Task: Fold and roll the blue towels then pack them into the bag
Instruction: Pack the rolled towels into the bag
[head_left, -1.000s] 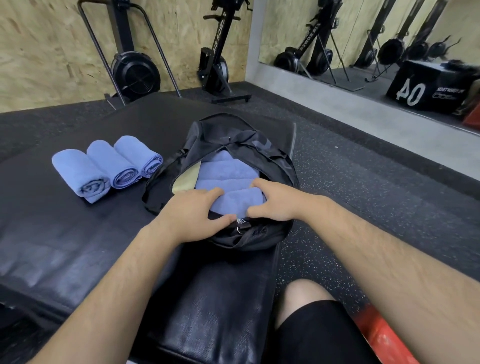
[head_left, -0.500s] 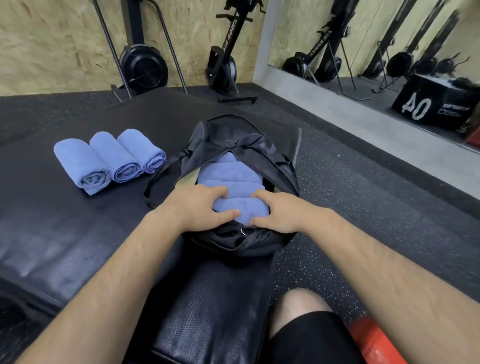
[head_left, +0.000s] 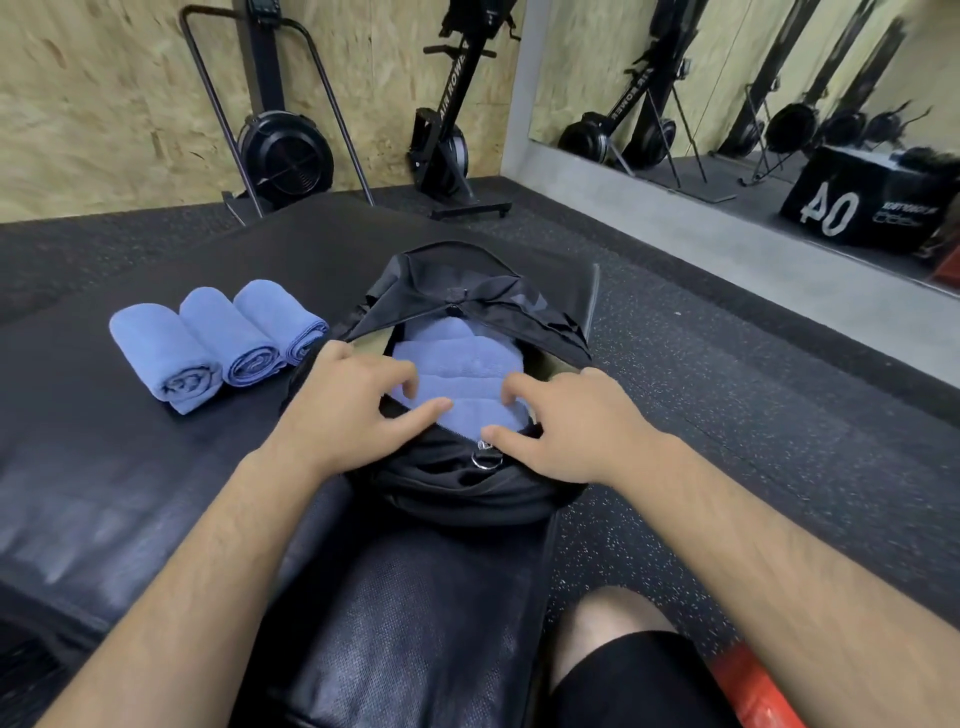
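Observation:
A black bag (head_left: 470, 486) lies unzipped on the black padded mat (head_left: 130, 467), with several rolled blue towels (head_left: 457, 358) packed side by side inside it. My left hand (head_left: 353, 410) and my right hand (head_left: 569, 423) hover over the bag's near opening. Their fingers are arched and their fingertips and thumbs touch the nearest towel roll (head_left: 467, 413); neither hand clearly grips it. Three more rolled blue towels (head_left: 218, 343) lie in a row on the mat, left of the bag.
Rowing machines (head_left: 285, 150) stand against the wooden wall behind the mat. A wall mirror (head_left: 753, 104) on the right reflects a black box marked 40. My knee (head_left: 618, 634) and an orange object (head_left: 753, 691) are at the lower right, on speckled rubber floor.
Both hands were clasped around the nearest towel roll, pushing it into the bag. Now their fingers have lifted and arched, and the hands sit slightly further apart. The view has tilted down a little.

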